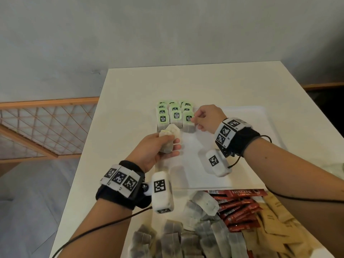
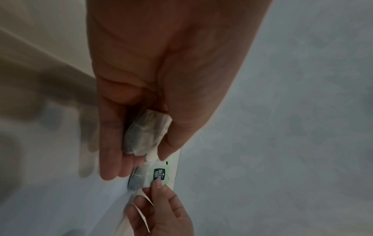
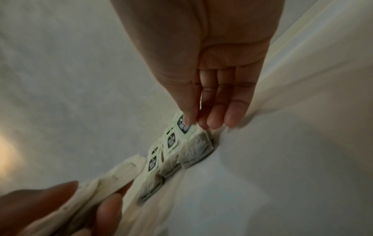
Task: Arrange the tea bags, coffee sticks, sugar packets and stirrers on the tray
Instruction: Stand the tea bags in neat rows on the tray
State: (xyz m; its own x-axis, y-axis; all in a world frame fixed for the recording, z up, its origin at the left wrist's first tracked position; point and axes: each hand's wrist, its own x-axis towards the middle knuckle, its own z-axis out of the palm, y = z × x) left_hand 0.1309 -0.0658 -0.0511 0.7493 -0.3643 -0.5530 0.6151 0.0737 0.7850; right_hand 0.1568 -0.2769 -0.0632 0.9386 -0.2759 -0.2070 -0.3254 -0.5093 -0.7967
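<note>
While a bundle of tea bags (image 1: 168,138) is gripped in the left hand (image 1: 156,148), with fingers and thumb curled round it above the near left part of the tray (image 1: 242,146), the green tag (image 1: 189,118) of the nearest right-hand tea bag in the arranged rows (image 1: 174,113) is pinched between thumb and forefinger of the right hand (image 1: 209,118). Those rows are laid in three columns at the far left corner of the white tray, tags uppermost. From the right wrist view, the thumb is seen pressed on the tag while the other fingers (image 3: 222,111) hang straight beside it. On the white tabletop (image 1: 130,90), nearer the person than the tray, loose tea bags (image 1: 186,237) are heaped, with red coffee sticks (image 1: 240,209) to their right and brown sugar packets (image 1: 275,228) beyond those. A wooden lattice screen (image 1: 42,127) is seen left of the tabletop. Tagged bands are worn on both wrists.
</note>
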